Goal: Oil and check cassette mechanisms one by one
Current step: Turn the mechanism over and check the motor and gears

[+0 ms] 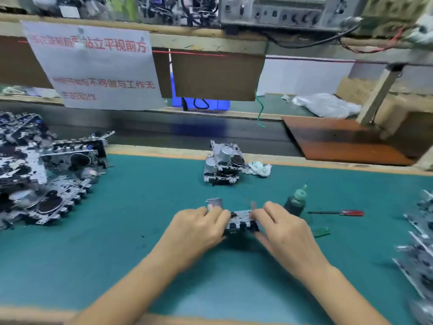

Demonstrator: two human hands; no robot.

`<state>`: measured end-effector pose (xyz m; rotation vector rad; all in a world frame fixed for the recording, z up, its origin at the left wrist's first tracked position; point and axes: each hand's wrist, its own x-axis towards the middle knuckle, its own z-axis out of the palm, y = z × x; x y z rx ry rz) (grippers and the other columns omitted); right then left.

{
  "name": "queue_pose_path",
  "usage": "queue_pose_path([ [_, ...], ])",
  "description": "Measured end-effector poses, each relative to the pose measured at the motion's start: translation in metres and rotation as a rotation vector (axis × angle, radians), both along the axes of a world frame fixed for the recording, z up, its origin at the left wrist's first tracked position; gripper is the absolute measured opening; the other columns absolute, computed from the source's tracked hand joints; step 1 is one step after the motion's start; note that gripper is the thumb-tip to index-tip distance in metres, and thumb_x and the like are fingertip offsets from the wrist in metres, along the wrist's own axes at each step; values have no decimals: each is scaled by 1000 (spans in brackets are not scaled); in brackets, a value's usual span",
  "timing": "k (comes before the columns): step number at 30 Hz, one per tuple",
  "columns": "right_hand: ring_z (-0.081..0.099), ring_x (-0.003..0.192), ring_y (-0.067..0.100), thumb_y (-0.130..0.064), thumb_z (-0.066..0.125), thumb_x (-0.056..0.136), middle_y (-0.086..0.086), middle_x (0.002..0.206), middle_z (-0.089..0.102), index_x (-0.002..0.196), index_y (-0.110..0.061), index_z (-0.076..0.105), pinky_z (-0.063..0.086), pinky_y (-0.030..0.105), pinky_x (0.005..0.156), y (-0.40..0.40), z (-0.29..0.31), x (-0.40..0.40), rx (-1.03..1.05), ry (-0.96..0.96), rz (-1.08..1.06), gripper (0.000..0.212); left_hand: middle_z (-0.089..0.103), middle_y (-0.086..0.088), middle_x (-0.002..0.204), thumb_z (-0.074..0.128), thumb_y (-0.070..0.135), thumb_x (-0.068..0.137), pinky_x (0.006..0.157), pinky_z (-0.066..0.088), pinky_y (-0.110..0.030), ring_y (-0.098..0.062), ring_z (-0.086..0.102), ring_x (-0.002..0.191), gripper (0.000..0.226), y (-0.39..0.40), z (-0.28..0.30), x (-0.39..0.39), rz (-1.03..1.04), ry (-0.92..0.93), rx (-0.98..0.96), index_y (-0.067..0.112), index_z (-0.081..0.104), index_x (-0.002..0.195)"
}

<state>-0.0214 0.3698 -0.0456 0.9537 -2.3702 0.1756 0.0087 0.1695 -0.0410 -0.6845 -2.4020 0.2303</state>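
Open green mat is left at 9 to 11 o'clock of the held cassette mechanism, up to the mechanism pile. At 12 o'clock stacked mechanisms stand. At 2 to 3 o'clock passage is blocked by an oil bottle and red-handled screwdriver.

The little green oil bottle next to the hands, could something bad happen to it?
Maybe. The small dark oil bottle with the green nozzle stands upright just beyond the right hand, so a quick move might tip it onto the green mat. The red-handled screwdriver lies close behind and could get knocked too.
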Motion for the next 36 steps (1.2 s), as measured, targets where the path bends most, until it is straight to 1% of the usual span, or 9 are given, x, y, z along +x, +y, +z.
queue_pose_path([
  [3, 52, 58, 22, 2, 64, 72, 4, 71, 52, 90, -11, 56, 45, 31, 45, 26, -20, 4, -67, 110, 1, 24, 57, 4, 67, 82, 58, 59, 45, 41, -25, -14, 55, 57, 62, 18, -18, -8, -156, 52, 4, 16, 42, 81],
  [5, 57, 64, 21, -6, 65, 75, 2, 83, 57, 97, -16, 50, 49, 28, 51, 38, -29, 9, -88, 68, 47, 29, 65, 0, 87, 71, 68, 66, 68, 48, -28, -19, 62, 81, 63, 17, -28, -11, -214, 44, 7, 15, 44, 87],
  [9, 61, 85, 13, -25, 86, 60, -6, 106, 52, 110, -25, 50, 47, 19, 69, 62, -37, 14, -120, -244, 12, 62, 56, -9, 133, 48, 84, 68, 106, 31, -46, -28, 45, 128, 78, 11, -41, -13, -223, -167, 28, 17, 62, 107],
  [12, 48, 110, 2, -44, 68, 76, -15, 116, 50, 123, -31, 50, 42, 16, 88, 77, -42, 12, -138, -471, -84, 52, 25, -3, 154, 50, 86, 63, 115, 16, -44, -24, 21, 142, 101, 6, -49, -11, -184, -397, 292, 23, 35, 140],
  [14, 41, 110, -3, -48, 63, 82, -19, 112, 47, 115, -31, 58, 34, 11, 90, 87, -45, 10, -147, -544, -89, 37, 5, 20, 156, 64, 81, 57, 117, 11, -27, -5, 12, 144, 110, -1, -52, -10, -168, -647, 540, 44, 9, 146],
  [17, 45, 100, -6, -53, 64, 82, -21, 96, 52, 92, -30, 63, 34, 7, 84, 98, -44, 7, -252, -594, -98, 25, 9, 50, 138, 78, 73, 48, 107, 17, -5, 16, 17, 133, 117, -8, -53, -12, -142, -881, 732, 68, -1, 134],
  [21, 47, 88, -5, -53, 57, 87, -20, 78, 55, 74, -29, 59, 35, 9, 77, 94, -46, 6, -372, -520, -153, 27, 21, 47, 137, 82, 66, 47, 106, 21, -6, 15, 26, 131, 113, -7, -53, -14, -156, -859, 784, 67, 11, 134],
  [28, 45, 82, -1, -36, 58, 82, -17, 75, 55, 73, -25, 60, 37, 13, 75, 88, -50, 6, -367, -486, -180, 15, 26, 43, 138, 84, 63, 47, 107, 25, -11, 10, 29, 132, 112, -4, -51, -10, -127, -888, 851, 64, 14, 135],
  [36, 45, 83, -2, -49, 45, 84, -20, 76, 53, 73, -27, 59, 36, 10, 75, 89, -49, 6, -380, -502, -171, 28, 32, 36, 137, 81, 57, 57, 107, 31, -21, 6, 36, 129, 106, 2, -48, -8, -97, -797, 774, 56, 15, 140],
])
